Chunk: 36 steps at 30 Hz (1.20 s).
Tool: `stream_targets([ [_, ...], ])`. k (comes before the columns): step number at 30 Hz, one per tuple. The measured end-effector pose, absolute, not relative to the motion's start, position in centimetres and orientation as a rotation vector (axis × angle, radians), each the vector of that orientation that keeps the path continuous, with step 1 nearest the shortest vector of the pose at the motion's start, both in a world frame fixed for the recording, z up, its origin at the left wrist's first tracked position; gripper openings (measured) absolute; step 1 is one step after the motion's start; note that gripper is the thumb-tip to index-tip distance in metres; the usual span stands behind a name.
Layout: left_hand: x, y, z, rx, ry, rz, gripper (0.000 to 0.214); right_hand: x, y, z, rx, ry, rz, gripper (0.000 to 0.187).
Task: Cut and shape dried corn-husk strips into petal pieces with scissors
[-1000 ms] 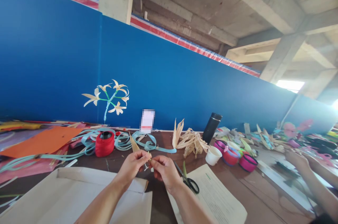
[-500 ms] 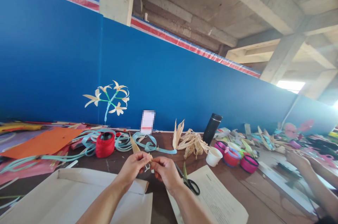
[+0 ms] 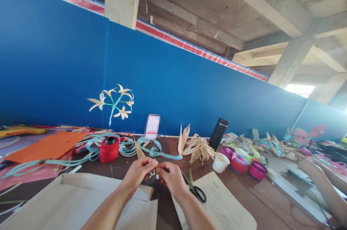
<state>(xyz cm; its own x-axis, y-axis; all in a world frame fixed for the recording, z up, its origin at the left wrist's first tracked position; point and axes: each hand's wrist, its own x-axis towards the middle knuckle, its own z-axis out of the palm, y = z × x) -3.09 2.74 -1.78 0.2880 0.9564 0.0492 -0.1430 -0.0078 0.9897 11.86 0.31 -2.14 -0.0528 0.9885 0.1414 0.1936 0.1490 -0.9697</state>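
Observation:
My left hand [image 3: 137, 175] and my right hand [image 3: 171, 179] meet over the table, fingertips pinched together on a small pale piece of corn husk [image 3: 155, 162]. Most of that piece is hidden by the fingers. A thin white strand [image 3: 152, 174] hangs in a curl beneath the fingertips. Behind my left hand rises a pointed strip of dried corn husk [image 3: 139, 149]; whether it belongs to the held piece I cannot tell. Black-handled scissors [image 3: 199, 193] lie on a printed sheet [image 3: 222, 201], close to my right forearm.
A husk flower spray [image 3: 114, 105] stands before the blue partition [image 3: 173, 78]. Around lie a red thread spool [image 3: 109, 150], blue ribbon [image 3: 90, 150], dried husks [image 3: 199, 147], a black flask [image 3: 219, 134], a white cup [image 3: 220, 163] and a cardboard sheet [image 3: 81, 201]. Another person's hands [image 3: 309, 168] are at right.
Both hands stay pinched together at nearly the same place, with only slight finger movement. The whole view has shifted a little.

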Motion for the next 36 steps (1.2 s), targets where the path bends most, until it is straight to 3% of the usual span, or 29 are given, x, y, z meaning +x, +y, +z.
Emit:
stream_targets([
  [10,-2.9,2.9,-2.2,1.358,0.988,1.046,0.034,11.9,0.6,-2.2,-1.218,-1.482,0.863,0.027],
  [29,-2.3,2.9,-3.0,1.434,1.069,1.032,0.032,12.3,1.3,-3.7,-1.224,-1.455,0.88,0.022],
  [36,-2.2,2.7,-2.9,1.472,1.079,1.071,0.03,12.0,0.8,-2.9,-1.174,-1.446,0.933,0.029],
])
